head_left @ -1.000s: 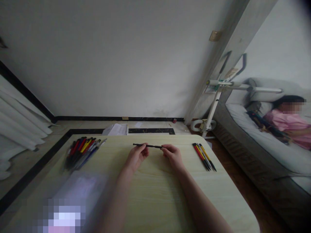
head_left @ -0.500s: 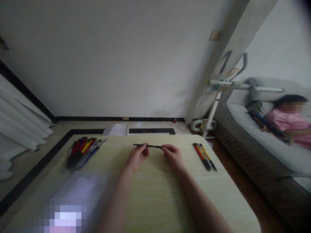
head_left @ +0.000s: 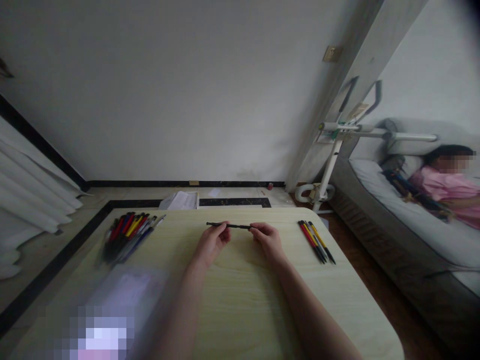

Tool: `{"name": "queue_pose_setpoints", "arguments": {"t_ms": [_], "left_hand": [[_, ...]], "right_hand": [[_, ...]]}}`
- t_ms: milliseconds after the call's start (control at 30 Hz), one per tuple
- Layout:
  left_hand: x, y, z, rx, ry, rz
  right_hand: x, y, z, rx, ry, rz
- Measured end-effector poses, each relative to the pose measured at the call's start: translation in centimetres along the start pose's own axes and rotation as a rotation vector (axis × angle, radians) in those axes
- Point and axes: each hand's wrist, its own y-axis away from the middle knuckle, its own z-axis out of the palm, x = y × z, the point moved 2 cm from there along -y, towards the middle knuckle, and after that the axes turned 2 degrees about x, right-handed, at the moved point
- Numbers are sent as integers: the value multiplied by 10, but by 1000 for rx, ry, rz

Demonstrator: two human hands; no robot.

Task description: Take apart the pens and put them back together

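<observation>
Both my hands hold one thin black pen (head_left: 237, 226) level above the pale wooden table (head_left: 240, 295). My left hand (head_left: 212, 242) pinches the pen near its left end, fingers closed on it. My right hand (head_left: 267, 239) pinches the right end, fingers closed too. A heap of several red, yellow, blue and black pens (head_left: 127, 234) lies on the table to the left of my hands. A smaller row of several red, yellow and black pens (head_left: 316, 241) lies to the right.
A blurred sheet (head_left: 112, 305) lies at the table's near left. Papers (head_left: 179, 200) sit on the floor beyond the table. A white stand (head_left: 330, 165) is at the right beside a grey sofa (head_left: 405, 220), where another person in pink (head_left: 448, 190) lies.
</observation>
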Motion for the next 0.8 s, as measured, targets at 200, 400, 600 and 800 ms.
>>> {"name": "queue_pose_setpoints", "arguments": {"t_ms": [200, 400, 600, 800], "left_hand": [[0, 0, 0, -14, -2, -1], [-1, -1, -1, -25, 7, 4], [0, -1, 0, -8, -3, -7], [0, -1, 0, -26, -7, -1]], "right_hand": [[1, 0, -1, -10, 19, 5], [1, 0, -1, -10, 22, 9], [3, -2, 0, 15, 52, 8], [6, -3, 0, 33, 58, 4]]}}
